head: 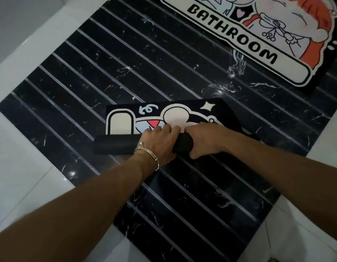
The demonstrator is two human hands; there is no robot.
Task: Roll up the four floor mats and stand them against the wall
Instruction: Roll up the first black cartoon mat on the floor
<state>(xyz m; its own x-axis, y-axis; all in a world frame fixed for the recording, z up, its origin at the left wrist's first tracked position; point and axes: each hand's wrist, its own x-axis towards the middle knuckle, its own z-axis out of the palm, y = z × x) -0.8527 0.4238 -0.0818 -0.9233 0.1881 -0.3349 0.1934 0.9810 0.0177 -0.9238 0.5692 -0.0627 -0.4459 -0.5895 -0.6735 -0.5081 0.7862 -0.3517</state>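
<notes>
The black striped floor [126,63] carries a flat BATHROOM mat [258,35]. Just short of it, on the person's side, lies a half-rolled mat [114,146]. The left hand [160,142] and right hand [203,138] grip its roll, fingers curled over.

The half-rolled mat [164,116] has a plain black underside; its flat part is black with cream cartoon shapes, a red wedge, pale blue and a cream star. The second mat [258,40] is black with a cream banner lettered BATHROOM in black, orange hair and a pink heart. The floor [126,63] is black marble, white-veined and pale-striped, bordered by white tiles [22,140].
</notes>
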